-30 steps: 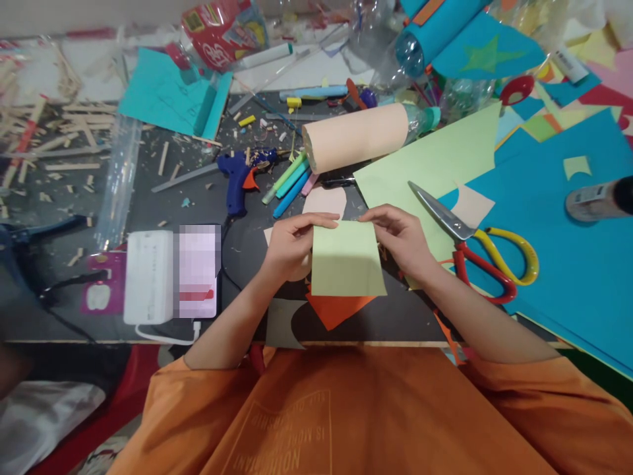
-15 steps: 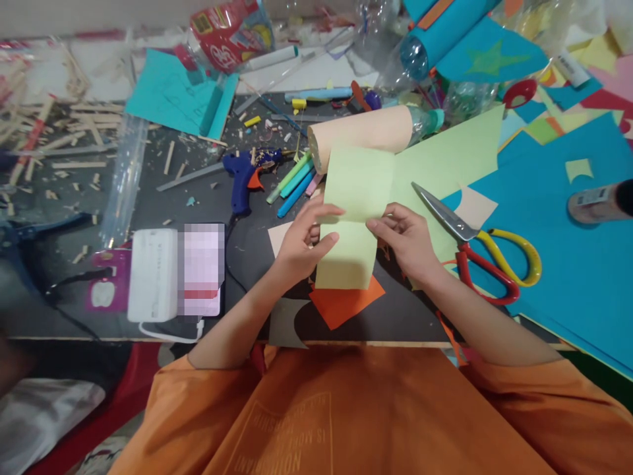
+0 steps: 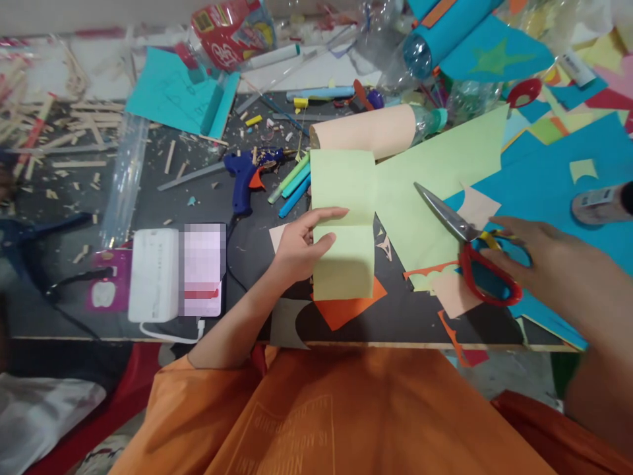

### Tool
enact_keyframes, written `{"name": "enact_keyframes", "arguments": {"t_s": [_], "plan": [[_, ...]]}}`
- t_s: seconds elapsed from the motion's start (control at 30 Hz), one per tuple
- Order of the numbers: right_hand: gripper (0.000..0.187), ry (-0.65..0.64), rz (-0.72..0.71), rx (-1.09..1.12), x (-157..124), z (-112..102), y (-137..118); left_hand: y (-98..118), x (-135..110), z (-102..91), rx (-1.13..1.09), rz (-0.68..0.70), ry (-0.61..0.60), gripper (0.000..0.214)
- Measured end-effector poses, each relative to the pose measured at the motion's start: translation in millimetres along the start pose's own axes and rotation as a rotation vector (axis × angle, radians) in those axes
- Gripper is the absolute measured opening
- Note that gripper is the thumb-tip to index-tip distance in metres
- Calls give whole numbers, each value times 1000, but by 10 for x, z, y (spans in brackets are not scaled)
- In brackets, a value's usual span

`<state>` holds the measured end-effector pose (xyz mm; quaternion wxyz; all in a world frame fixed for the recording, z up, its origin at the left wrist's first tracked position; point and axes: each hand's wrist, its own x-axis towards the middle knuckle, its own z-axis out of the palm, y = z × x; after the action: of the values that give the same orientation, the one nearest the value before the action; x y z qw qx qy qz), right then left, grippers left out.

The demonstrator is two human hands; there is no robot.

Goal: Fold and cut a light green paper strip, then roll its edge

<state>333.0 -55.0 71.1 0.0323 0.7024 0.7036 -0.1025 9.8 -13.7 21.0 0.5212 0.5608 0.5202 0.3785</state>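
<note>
My left hand [image 3: 299, 247] holds a creased pale green paper strip [image 3: 346, 267] by its left edge, index finger and thumb lying over its face. A fold runs across the strip's middle. On the right, my right hand [image 3: 546, 254] has its fingers at the yellow handle of the scissors [image 3: 462, 227] and partly hides that handle. The red handle and the closed blades stay visible, the blades pointing away to the upper left. An orange paper piece [image 3: 339, 313] lies under the strip's lower end, and a large pale green sheet [image 3: 420, 221] lies to its right.
Beyond the strip lie a paper-wrapped bottle [image 3: 366, 128], markers [image 3: 294, 188] and a blue glue gun [image 3: 242, 178]. A phone [image 3: 202, 270] and a white power bank [image 3: 153, 274] sit at left. Blue paper [image 3: 554, 178] and a small bottle [image 3: 601, 204] are at right.
My right hand has let go of the paper strip and moved right to the scissors' yellow handle. The strip, still in my left hand, has shifted slightly left and straightened.
</note>
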Motion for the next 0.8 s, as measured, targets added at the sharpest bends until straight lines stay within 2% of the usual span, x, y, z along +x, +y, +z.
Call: {"name": "enact_keyframes", "arguments": {"t_s": [0.1, 0.13, 0.2, 0.3, 0.4, 0.57, 0.8], "plan": [[57, -233, 153, -122, -61, 35, 187, 16, 1, -25, 17, 15, 24, 35], [59, -255, 168, -146, -70, 58, 188, 17, 3, -34, 22, 24, 34, 35], [61, -226, 102, -188, -75, 113, 129, 13, 9, -48, 24, 37, 48, 37], [63, -100, -41, -250, -56, 200, -5, -1, 19, -59, 20, 47, 46, 38], [55, -47, -63, -238, -21, 252, -91, -15, 26, -69, 37, 79, 29, 39], [42, -53, -22, -44, 20, 217, -134, -33, 27, -108, 73, 120, -24, 41], [41, -166, -192, 292, 126, 21, -47, -41, 16, -167, 83, 209, -96, 50]]}}
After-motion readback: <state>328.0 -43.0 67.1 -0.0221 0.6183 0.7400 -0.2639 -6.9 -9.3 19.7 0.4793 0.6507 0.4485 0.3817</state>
